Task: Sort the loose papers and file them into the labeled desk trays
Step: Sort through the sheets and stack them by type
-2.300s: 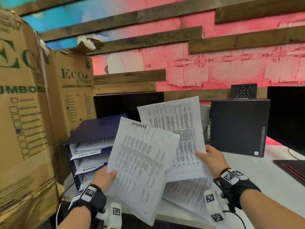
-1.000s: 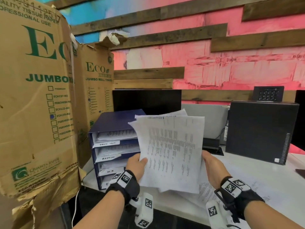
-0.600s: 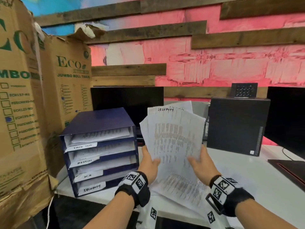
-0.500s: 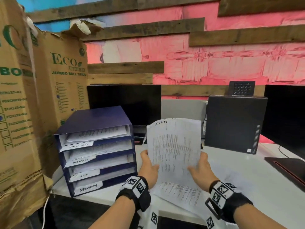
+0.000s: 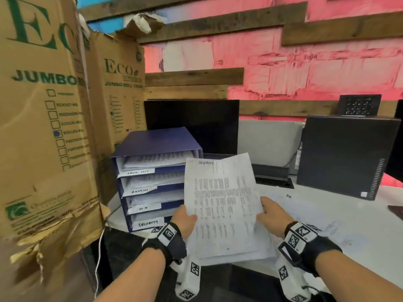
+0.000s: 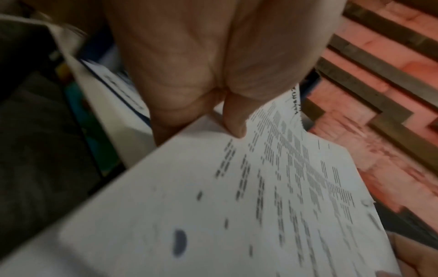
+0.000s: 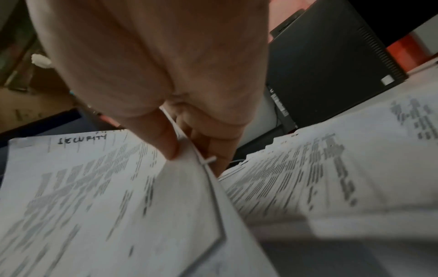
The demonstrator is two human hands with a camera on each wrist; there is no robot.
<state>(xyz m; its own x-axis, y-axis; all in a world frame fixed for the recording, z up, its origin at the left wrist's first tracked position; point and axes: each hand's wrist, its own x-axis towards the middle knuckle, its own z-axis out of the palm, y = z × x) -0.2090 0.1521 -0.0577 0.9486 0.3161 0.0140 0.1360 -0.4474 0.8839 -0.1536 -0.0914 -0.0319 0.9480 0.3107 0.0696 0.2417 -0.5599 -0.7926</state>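
Both hands, the left hand (image 5: 185, 216) and right hand (image 5: 271, 214), are pinching the white printed sheets headed SECURITY (image 5: 222, 205), judged bound for the bottom SECURITY slot (image 5: 150, 223) of the blue 4-tier tray stack (image 5: 157, 144) just left of them.

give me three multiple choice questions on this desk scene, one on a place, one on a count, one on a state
1. Where is the tray labelled SECURITY in the blue tray stack?
A. top
B. second from top
C. bottom

2. How many labelled trays does the stack have?
A. two
B. four
C. six

3. How are the papers held?
A. by both hands
B. by the left hand alone
C. lying flat on the desk, untouched

Answers: 1 C, its label sits lowest. 2 B, the labels read task list, admin, H.R, security. 3 A, the left hand and right hand each grip a side edge.
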